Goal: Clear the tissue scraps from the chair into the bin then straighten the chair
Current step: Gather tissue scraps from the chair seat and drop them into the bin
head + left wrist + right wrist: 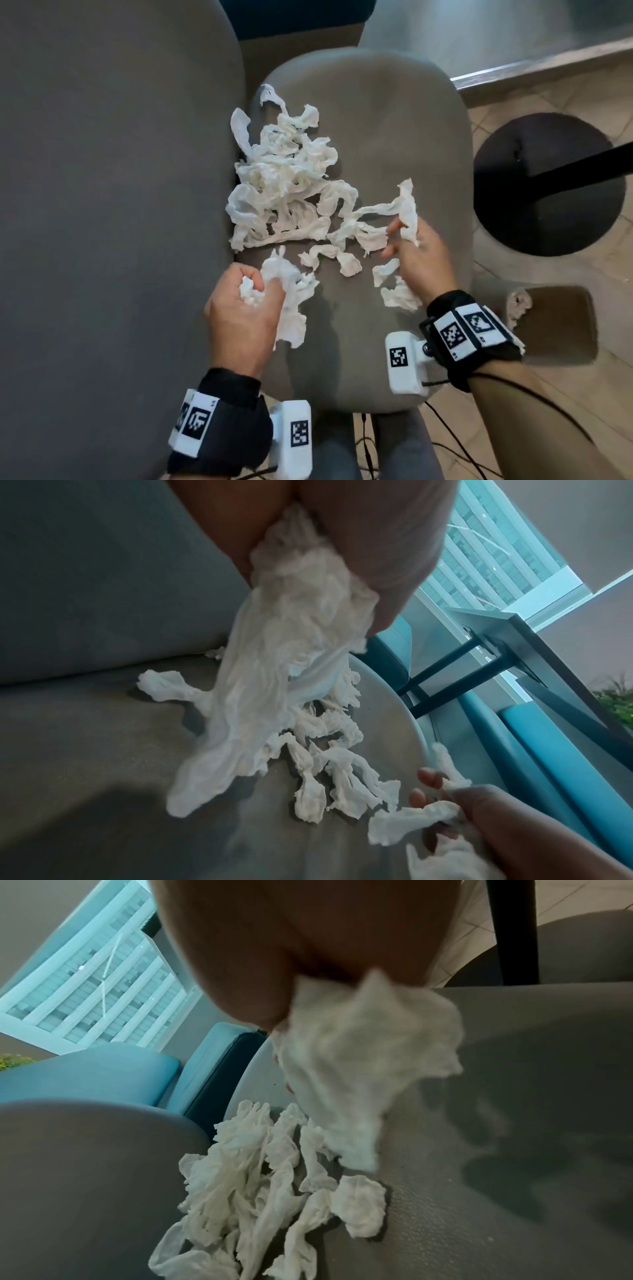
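Observation:
A heap of white tissue scraps [284, 178] lies on the grey chair seat [394, 130], close against the grey backrest [102, 205] at the left. My left hand [250, 291] grips a bunch of scraps [291, 294] near the seat's front; in the left wrist view that bunch [274, 669] hangs down from the fist. My right hand [407, 236] holds a long scrap [407, 205] at the seat's right side, and the right wrist view shows the scrap [359, 1069] dangling over the heap [260, 1191]. A few loose scraps [397, 291] lie under the right wrist.
A black round table base [548, 185] with its dark pole stands on the tiled floor right of the chair. Teal seats [548, 750] and a dark-framed table [514, 642] stand beyond the chair. Cables [455, 442] trail on the floor below. No bin is in view.

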The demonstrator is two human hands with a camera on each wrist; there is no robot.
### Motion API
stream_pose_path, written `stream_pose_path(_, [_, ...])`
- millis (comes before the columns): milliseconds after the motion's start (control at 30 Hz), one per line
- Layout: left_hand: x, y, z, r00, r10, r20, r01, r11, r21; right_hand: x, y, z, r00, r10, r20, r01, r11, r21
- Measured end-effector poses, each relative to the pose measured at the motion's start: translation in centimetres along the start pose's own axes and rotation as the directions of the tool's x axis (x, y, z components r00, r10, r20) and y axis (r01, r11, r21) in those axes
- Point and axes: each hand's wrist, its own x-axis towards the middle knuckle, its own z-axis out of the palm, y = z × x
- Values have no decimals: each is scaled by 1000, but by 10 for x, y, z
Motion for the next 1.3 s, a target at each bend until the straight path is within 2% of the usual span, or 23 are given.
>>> stream_pose_path(100, [0,-10,-5,999,-38,38,38,999,-8,-7,5,4,1000,-24,8,25,996,-84])
stream_pose_path(167, [3,-13,-9,998,-33,58,35,999,-26,-5,9,10,999,-42,1,40,967,-250])
stream_pose_path(267, [5,-13,-13,999,36,37,-36,999,-7,8,16,29,995,-85,53,101,842,-531])
stream_pose_path(333, [5,-11,-14,996,76,36,-74,996,-39,19,22,41,983,-169,68,174,761,-624])
stream_pose_path(433, [5,-13,-15,995,64,81,-54,990,-129,30,35,52,970,-227,84,220,683,-697])
stream_pose_path(500, [4,-14,-15,992,96,87,-84,988,-126,30,42,53,974,-222,54,203,732,-650])
stream_pose_path(600, [0,-14,-15,987,130,90,-119,986,-119,15,48,48,983,-175,-52,135,890,-435])
stream_pose_path(667, [-3,-12,-13,987,125,106,-109,984,-143,-2,49,41,985,-134,-113,95,950,-297])
stream_pose_path(800, [-11,3,-3,973,149,176,-112,972,-204,-34,56,15,978,-42,-202,16,992,-129])
stream_pose_path(900, [-16,17,8,945,245,217,-199,956,-214,-55,61,-6,970,67,-235,-47,995,90])
stream_pose_path(1000, [-26,32,21,890,352,289,-300,931,-210,-78,65,-29,957,157,-244,-79,949,304])
stream_pose_path(1133, [-51,48,48,777,453,437,-367,890,-271,-103,91,-61,956,231,-178,-140,899,416])
stream_pose_path(1200, [-71,55,67,686,503,526,-421,864,-277,-118,108,-80,947,278,-159,-175,865,470])
stream_pose_path(1300, [-109,64,97,497,583,643,-520,793,-317,-140,143,-108,915,365,-175,-214,804,555])
